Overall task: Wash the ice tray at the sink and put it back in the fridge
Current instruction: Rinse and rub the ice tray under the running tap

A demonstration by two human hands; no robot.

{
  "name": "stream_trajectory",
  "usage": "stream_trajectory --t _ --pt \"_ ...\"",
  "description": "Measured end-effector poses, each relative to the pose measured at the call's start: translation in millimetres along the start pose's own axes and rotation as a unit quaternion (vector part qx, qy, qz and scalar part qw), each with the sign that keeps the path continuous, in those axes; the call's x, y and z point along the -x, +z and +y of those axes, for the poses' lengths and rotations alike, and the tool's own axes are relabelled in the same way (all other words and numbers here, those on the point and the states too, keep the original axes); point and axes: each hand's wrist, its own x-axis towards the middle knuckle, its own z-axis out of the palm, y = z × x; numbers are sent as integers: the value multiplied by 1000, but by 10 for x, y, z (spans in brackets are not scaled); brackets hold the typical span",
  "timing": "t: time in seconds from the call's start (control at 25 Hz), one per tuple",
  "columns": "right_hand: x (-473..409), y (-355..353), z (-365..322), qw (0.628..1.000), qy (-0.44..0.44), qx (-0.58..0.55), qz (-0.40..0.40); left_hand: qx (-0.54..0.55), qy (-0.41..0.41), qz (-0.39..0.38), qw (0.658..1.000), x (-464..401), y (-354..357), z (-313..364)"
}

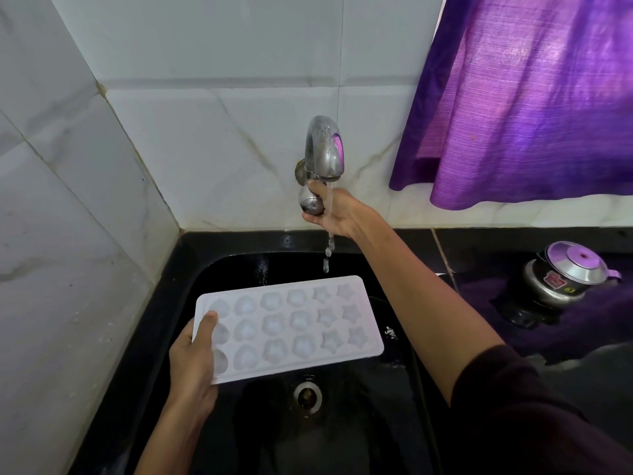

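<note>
A white ice tray (pixel 291 323) with heart, flower and star moulds hangs level over the black sink (pixel 212 269). My left hand (pixel 193 365) grips its left end, thumb on top and fingers underneath. My right hand (pixel 334 209) reaches up to the wall and grips the round metal tap knob (pixel 310 200) below the curved steel tap (pixel 323 149). A thin stream of water (pixel 329 228) falls from the spout past my right hand and ends in drops just above the tray's far right corner.
The sink's metal drain (pixel 307 394) lies under the tray. White tiled walls close in at the left and back. A purple curtain (pixel 534 97) hangs at the upper right. A small steel pot with a lid (pixel 561 275) stands on the dark counter to the right.
</note>
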Motion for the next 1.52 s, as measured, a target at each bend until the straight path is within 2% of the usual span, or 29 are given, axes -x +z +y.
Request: stream_trajectory --t 0.24,0.32,0.4,0.48,0.56,0.6,0.64,0.68,0.84,0.92,1.08,1.12,1.28,1.32,1.4,1.52 --pt "14 -6 18 1000 -14 18 -4 4 4 7 1000 -75 -57 -3" --pt "66 -23 101 994 -14 107 9 6 9 14 1000 -96 -67 4" --pt "184 -65 338 968 -55 241 46 9 12 20 1000 -121 -65 14" --pt "374 -146 714 909 -145 385 57 13 19 23 999 -149 -53 15" --pt "584 -222 1058 788 -203 577 68 13 30 19 999 -167 -23 5" --pt "671 -229 1159 732 -226 639 69 14 36 17 999 -164 0 1" --pt "723 -229 1215 693 -250 674 59 16 41 16 999 -164 18 -3" --pt "784 -228 1238 673 -266 689 43 20 45 17 999 -157 36 1" --pt "1044 -345 1346 638 -301 708 -36 46 55 38 997 -175 33 43" --pt "1169 -449 1416 621 -295 725 -35 53 51 41 996 -194 34 37" --pt "1048 -455 1188 657 -231 715 61 46 24 -6 999 -100 182 -66" --pt "1016 -411 1127 660 -232 712 63 50 19 -7 999 -81 212 -80" --pt "1198 -320 1228 624 -293 719 -86 57 33 17 998 -105 161 -7" --pt "1276 -370 1272 614 -297 724 -101 56 37 22 997 -130 128 2" --pt "1328 -516 1313 609 -285 737 -66 53 36 25 998 -164 84 1" --pt "1277 -541 1244 624 -249 740 1 44 29 7 999 -131 115 -33"
